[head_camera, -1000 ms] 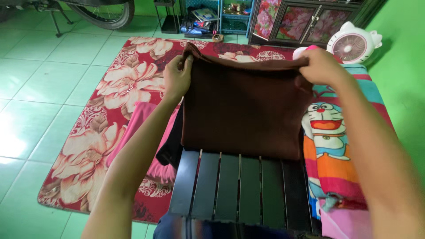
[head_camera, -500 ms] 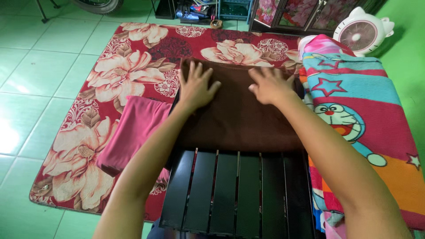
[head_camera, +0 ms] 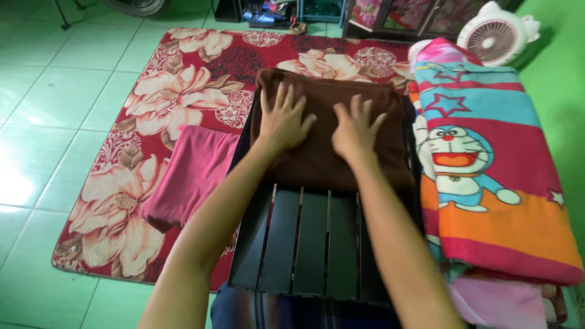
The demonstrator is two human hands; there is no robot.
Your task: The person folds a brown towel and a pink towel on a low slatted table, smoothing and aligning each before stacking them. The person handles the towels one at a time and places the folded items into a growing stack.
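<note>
Pressing both palms flat, I am holding my left hand (head_camera: pixel 285 122) and right hand (head_camera: pixel 355 130), fingers spread, on the folded brown cloth (head_camera: pixel 326 161) atop the black slatted counter (head_camera: pixel 304 244).

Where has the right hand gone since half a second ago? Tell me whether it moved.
Yes. The right hand slid left across the brown cloth, away from the striped cartoon blanket and closer to the left hand.

The brown cloth (head_camera: pixel 329 155) under my palms is folded into a thick, soft rectangle. It lies flat on the far end of the black slatted table (head_camera: pixel 304 244), its far edge just overhanging the table.
</note>
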